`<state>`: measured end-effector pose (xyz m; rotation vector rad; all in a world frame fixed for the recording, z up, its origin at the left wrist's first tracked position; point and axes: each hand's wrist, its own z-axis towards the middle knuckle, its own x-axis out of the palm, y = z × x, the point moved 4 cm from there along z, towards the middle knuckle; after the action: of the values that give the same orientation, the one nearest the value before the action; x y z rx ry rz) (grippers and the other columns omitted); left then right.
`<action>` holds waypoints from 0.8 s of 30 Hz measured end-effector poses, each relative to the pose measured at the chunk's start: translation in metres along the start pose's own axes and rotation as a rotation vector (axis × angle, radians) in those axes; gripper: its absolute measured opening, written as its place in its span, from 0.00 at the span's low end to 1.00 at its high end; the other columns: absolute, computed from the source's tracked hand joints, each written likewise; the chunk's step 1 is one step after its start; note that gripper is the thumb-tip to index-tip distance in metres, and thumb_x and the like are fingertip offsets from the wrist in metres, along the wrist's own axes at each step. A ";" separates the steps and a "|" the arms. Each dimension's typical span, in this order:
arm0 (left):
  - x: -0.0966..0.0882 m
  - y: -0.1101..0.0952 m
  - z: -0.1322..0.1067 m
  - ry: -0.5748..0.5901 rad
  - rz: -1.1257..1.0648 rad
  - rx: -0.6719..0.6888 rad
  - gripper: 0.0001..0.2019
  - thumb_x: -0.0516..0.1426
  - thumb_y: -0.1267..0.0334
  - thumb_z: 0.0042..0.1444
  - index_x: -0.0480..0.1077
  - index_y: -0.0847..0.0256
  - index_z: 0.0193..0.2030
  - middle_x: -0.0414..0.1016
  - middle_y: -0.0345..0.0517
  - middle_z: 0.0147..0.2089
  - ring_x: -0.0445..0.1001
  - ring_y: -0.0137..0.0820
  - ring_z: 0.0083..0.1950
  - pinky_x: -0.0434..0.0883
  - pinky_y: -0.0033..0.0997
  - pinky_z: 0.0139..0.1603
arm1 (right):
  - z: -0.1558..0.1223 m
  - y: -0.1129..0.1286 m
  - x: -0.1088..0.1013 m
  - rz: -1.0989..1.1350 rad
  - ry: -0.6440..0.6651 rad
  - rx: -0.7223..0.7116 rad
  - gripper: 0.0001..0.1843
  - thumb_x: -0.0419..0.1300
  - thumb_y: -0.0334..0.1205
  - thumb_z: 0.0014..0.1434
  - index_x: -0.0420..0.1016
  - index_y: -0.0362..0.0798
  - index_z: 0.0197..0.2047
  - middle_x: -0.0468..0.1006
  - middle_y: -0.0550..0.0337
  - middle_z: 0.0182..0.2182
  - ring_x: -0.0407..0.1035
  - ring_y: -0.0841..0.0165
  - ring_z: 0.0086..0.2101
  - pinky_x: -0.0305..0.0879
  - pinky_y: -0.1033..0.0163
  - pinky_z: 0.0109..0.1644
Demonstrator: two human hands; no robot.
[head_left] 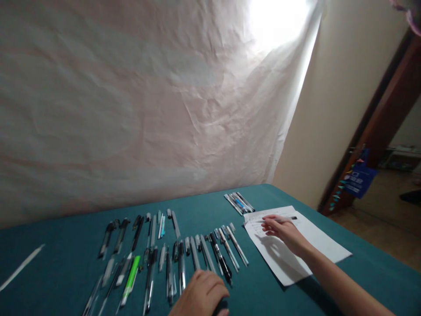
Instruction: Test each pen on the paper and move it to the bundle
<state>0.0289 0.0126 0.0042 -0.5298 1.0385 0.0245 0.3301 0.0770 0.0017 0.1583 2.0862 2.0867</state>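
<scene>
My right hand (pixel 279 230) pinches a pen (pixel 290 218) with a dark end, held nearly level above the white paper (pixel 315 239). Handwritten lines cover the upper left part of the sheet. At the bottom centre, my left hand (pixel 201 293) is curled, with a dark object (pixel 222 304) partly showing under its fingers; what it is I cannot make out. Just beyond that hand lie rows of pens, among them a black pen (pixel 221 259), and several loose caps. Farther left is a bright green pen (pixel 130 281).
A group of pens (pixel 239 203) lies side by side at the table's far side. A white strip (pixel 21 267) rests on the green tabletop (pixel 59 237) at left. Behind hangs a pale sheet (pixel 148 109). A blue bag (pixel 359 180) hangs by the doorway at right.
</scene>
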 end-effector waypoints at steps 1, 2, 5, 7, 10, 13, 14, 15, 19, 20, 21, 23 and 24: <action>0.000 0.001 0.000 -0.007 0.017 0.002 0.10 0.53 0.62 0.54 0.67 0.57 0.43 0.73 0.47 0.41 0.67 0.36 0.43 0.56 0.31 0.44 | -0.001 -0.004 -0.009 -0.031 -0.025 -0.019 0.19 0.61 0.49 0.46 0.70 0.43 0.37 0.74 0.55 0.28 0.70 0.67 0.30 0.66 0.63 0.34; 0.000 0.002 -0.001 -0.018 0.028 0.002 0.10 0.53 0.62 0.53 0.67 0.57 0.43 0.73 0.47 0.41 0.67 0.36 0.44 0.56 0.31 0.45 | -0.002 -0.006 -0.017 -0.076 -0.048 -0.038 0.18 0.61 0.49 0.46 0.70 0.44 0.36 0.74 0.57 0.27 0.69 0.68 0.29 0.66 0.63 0.33; -0.001 0.003 -0.001 -0.044 0.024 0.006 0.11 0.54 0.62 0.52 0.67 0.57 0.43 0.73 0.47 0.41 0.67 0.37 0.44 0.55 0.31 0.46 | -0.005 -0.013 -0.034 -0.227 -0.126 -0.078 0.14 0.59 0.48 0.48 0.69 0.45 0.31 0.71 0.63 0.21 0.67 0.70 0.24 0.64 0.64 0.30; -0.001 0.002 0.000 -0.046 0.001 0.002 0.11 0.54 0.61 0.52 0.68 0.56 0.44 0.74 0.47 0.41 0.67 0.37 0.45 0.55 0.32 0.46 | -0.006 -0.018 -0.041 -0.290 -0.170 -0.097 0.11 0.57 0.46 0.49 0.67 0.46 0.28 0.68 0.66 0.17 0.65 0.71 0.21 0.62 0.65 0.28; -0.001 -0.004 0.007 -0.008 -0.023 -0.030 0.12 0.54 0.60 0.53 0.68 0.55 0.45 0.74 0.48 0.42 0.67 0.39 0.46 0.55 0.34 0.47 | -0.006 -0.024 -0.047 -0.337 -0.205 -0.150 0.09 0.55 0.43 0.50 0.65 0.47 0.25 0.67 0.67 0.15 0.65 0.71 0.20 0.61 0.65 0.28; 0.002 -0.016 0.022 0.030 -0.057 -0.046 0.12 0.54 0.60 0.54 0.68 0.55 0.46 0.74 0.50 0.42 0.68 0.40 0.46 0.55 0.36 0.49 | -0.007 -0.026 -0.050 -0.379 -0.203 -0.209 0.07 0.54 0.41 0.51 0.65 0.47 0.26 0.69 0.66 0.16 0.65 0.70 0.21 0.60 0.64 0.28; 0.005 -0.021 0.029 0.024 -0.084 -0.043 0.13 0.54 0.59 0.54 0.68 0.55 0.46 0.74 0.50 0.43 0.68 0.41 0.47 0.54 0.37 0.49 | -0.007 -0.026 -0.050 -0.384 -0.195 -0.221 0.06 0.53 0.40 0.51 0.66 0.47 0.26 0.69 0.65 0.17 0.65 0.70 0.22 0.60 0.64 0.28; 0.009 -0.026 0.036 0.022 -0.113 -0.032 0.14 0.54 0.58 0.53 0.68 0.55 0.47 0.74 0.51 0.44 0.68 0.42 0.48 0.54 0.38 0.50 | -0.008 -0.026 -0.050 -0.385 -0.186 -0.231 0.06 0.53 0.40 0.51 0.66 0.47 0.27 0.69 0.65 0.17 0.65 0.70 0.22 0.60 0.64 0.29; 0.039 -0.039 0.067 0.045 -0.173 -0.076 0.22 0.55 0.54 0.52 0.64 0.59 0.53 0.67 0.57 0.54 0.62 0.46 0.55 0.51 0.43 0.56 | -0.011 -0.025 -0.051 -0.389 -0.179 -0.250 0.09 0.54 0.44 0.52 0.65 0.48 0.26 0.71 0.63 0.18 0.65 0.70 0.21 0.59 0.64 0.27; 0.048 -0.039 0.075 0.063 -0.165 -0.101 0.25 0.55 0.53 0.51 0.63 0.61 0.55 0.65 0.58 0.56 0.60 0.47 0.57 0.50 0.45 0.58 | -0.011 -0.025 -0.051 -0.392 -0.178 -0.248 0.10 0.54 0.45 0.52 0.64 0.48 0.26 0.71 0.63 0.18 0.65 0.70 0.21 0.59 0.64 0.27; 0.057 -0.040 0.082 0.088 -0.153 -0.117 0.27 0.55 0.53 0.51 0.60 0.63 0.57 0.62 0.58 0.58 0.57 0.47 0.59 0.48 0.46 0.59 | -0.011 -0.026 -0.051 -0.394 -0.178 -0.246 0.11 0.54 0.47 0.52 0.63 0.48 0.25 0.71 0.63 0.17 0.65 0.69 0.21 0.59 0.64 0.27; 0.070 -0.040 0.095 0.133 -0.113 -0.143 0.31 0.54 0.52 0.51 0.56 0.67 0.59 0.56 0.61 0.61 0.53 0.47 0.62 0.45 0.48 0.60 | -0.010 -0.027 -0.051 -0.400 -0.182 -0.242 0.14 0.53 0.49 0.53 0.62 0.48 0.25 0.70 0.63 0.17 0.65 0.69 0.21 0.59 0.64 0.26; 0.075 -0.039 0.100 0.137 -0.095 -0.159 0.32 0.52 0.51 0.52 0.55 0.68 0.60 0.54 0.61 0.62 0.51 0.47 0.63 0.44 0.48 0.61 | -0.009 -0.028 -0.052 -0.409 -0.183 -0.244 0.14 0.52 0.50 0.53 0.62 0.49 0.24 0.70 0.63 0.16 0.65 0.69 0.20 0.59 0.64 0.26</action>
<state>0.1592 0.0041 -0.0020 -0.7334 1.1500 -0.0137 0.3801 0.0569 -0.0236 -0.1007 1.5848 1.9660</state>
